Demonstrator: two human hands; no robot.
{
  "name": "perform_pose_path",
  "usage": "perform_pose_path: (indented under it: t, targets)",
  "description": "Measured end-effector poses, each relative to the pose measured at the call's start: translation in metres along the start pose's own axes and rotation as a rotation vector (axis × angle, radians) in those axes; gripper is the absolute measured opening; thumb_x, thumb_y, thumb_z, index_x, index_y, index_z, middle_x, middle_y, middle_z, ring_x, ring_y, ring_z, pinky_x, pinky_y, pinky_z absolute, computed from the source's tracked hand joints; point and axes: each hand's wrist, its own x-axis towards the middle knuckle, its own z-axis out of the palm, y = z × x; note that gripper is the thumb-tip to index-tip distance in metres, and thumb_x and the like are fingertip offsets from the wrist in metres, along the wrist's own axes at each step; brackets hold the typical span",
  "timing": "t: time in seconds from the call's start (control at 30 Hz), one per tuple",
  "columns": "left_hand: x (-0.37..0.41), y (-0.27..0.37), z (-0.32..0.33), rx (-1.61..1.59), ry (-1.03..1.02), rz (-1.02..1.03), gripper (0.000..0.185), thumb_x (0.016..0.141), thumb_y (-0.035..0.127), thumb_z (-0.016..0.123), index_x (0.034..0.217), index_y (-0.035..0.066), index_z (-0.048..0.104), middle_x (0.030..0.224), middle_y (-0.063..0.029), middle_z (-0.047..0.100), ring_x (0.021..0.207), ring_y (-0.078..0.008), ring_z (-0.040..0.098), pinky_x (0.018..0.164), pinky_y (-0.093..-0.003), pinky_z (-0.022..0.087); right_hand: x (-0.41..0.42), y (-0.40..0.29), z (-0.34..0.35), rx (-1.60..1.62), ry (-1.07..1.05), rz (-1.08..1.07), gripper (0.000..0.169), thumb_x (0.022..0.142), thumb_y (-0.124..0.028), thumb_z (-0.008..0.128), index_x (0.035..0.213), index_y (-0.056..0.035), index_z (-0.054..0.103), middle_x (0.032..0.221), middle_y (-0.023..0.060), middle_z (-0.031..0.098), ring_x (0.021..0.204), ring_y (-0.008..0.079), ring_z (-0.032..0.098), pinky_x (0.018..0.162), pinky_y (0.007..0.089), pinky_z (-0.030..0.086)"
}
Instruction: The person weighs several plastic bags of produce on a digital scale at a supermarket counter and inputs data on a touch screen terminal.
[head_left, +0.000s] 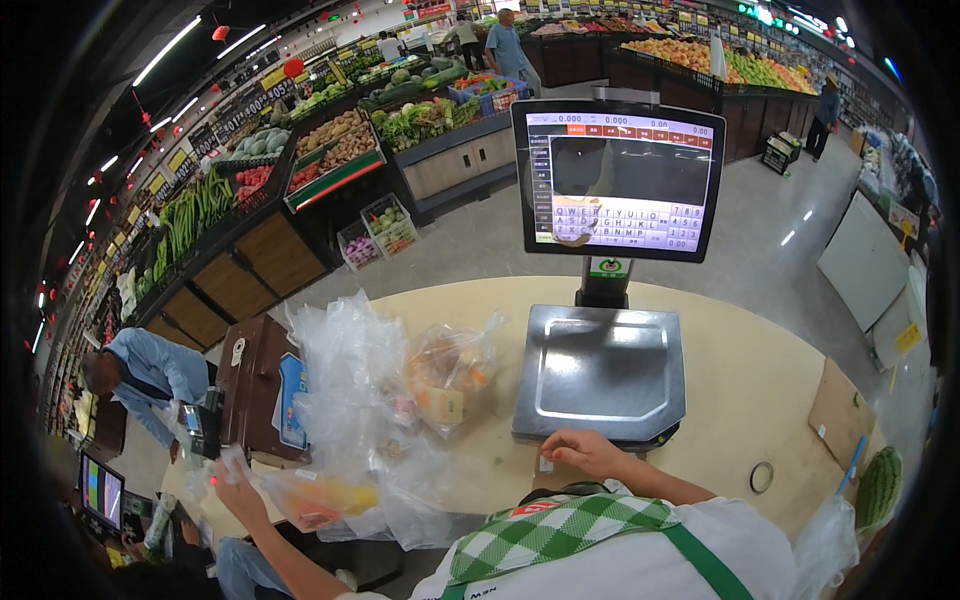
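My left hand (241, 496) reaches out at the left, its fingers pinching a small white slip (235, 462). Right beside its forearm, a clear plastic bag with yellow and orange-red contents (330, 499) lies at the table's edge. My right hand (583, 454) rests at the front edge of the weighing scale (604, 371), fingers curled down; their tips are partly hidden. The scale's metal plate bears nothing. Left of it stands a knotted clear bag (450, 371) with a yellowish label, next to a heap of clear plastic bags (341, 375).
Above the scale rises a touch screen (619, 180). A brown box (259, 382) stands on the left, with a person in blue (154, 375) behind it. On the right are a tape roll (760, 477), cardboard (840, 412) and a watermelon (879, 487). Produce stands (277, 255) line the far side.
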Motion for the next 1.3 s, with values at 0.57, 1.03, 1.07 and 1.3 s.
perform_pose_path:
  t: [0.57,1.03,1.07,1.3]
  targets:
    - [0.068,0.090,0.208,-0.220,-0.092,0.426,0.013,0.082,0.009,0.057,0.086,-0.001,0.063,0.084,-0.0135,0.065,0.078,-0.0302,0.061,0.069,-0.0381,0.046,-0.044,0.004,-0.017,0.087,0.235,-0.034,0.022,0.089,-0.014,0.054,0.105,0.0009,0.058,0.093,0.0059,0.065,0.089,0.0129,0.059,0.081,0.0256,0.045]
    - [-0.098,-0.028,0.298,-0.091,-0.493,-0.008,0.029,0.082,0.004,0.049,0.110,0.008,0.058,0.110,-0.0148,0.057,0.095,-0.0311,0.058,0.082,-0.0383,0.046,-0.030,0.002,-0.015,0.141,0.201,-0.027,0.023,0.093,-0.015,0.051,0.107,0.0025,0.056,0.095,0.0076,0.063,0.090,0.0128,0.059,0.082,0.0256,0.045]
    - [-0.097,-0.021,0.290,-0.171,-0.417,-0.014,0.032,0.082,0.003,0.050,0.112,0.007,0.057,0.110,-0.0142,0.057,0.096,-0.0299,0.057,0.082,-0.0374,0.046,-0.028,0.005,-0.014,0.130,0.199,-0.013,0.023,0.093,-0.016,0.052,0.107,0.0021,0.055,0.096,0.0072,0.063,0.090,0.0125,0.058,0.082,0.0253,0.045]
    - [-0.170,-0.022,0.209,-0.188,-0.249,-0.180,0.035,0.078,0.000,0.055,0.113,0.003,0.053,0.106,-0.0143,0.056,0.099,-0.0298,0.053,0.088,-0.0378,0.042,-0.027,0.009,-0.004,0.135,0.158,0.055,0.025,0.092,-0.017,0.054,0.107,0.0024,0.055,0.096,0.0076,0.063,0.093,0.0142,0.058,0.084,0.0264,0.045]
